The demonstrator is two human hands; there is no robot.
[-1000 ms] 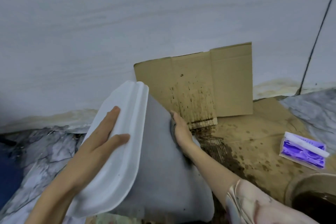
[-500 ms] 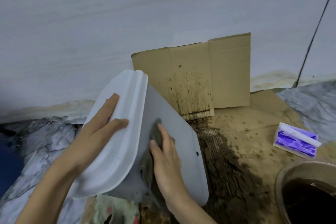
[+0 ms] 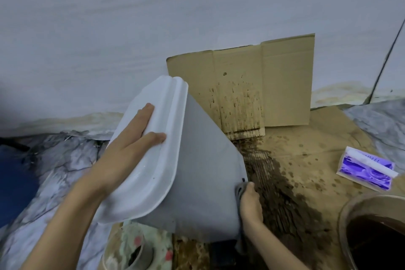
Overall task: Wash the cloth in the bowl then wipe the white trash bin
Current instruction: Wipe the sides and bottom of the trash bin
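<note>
Down at the lower right of the frame, the bowl [image 3: 344, 215] holds dark brown water, and just left of it the right hand [image 3: 249, 204] bunches the grey cloth [image 3: 239, 188] against the lower right edge of the tilted white trash bin [image 3: 197, 171]. Higher and further left, the left hand [image 3: 131, 144] lies flat, fingers straight, on the bin's rim. Beyond, a purple box [image 3: 366, 169] lies on stained cardboard [image 3: 252, 85] that also leans against the wall [image 3: 153, 17].

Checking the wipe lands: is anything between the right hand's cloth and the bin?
Nothing visible. The right hand holds the cloth against the edge of the white trash bin; the left hand rests on its rim.
</note>
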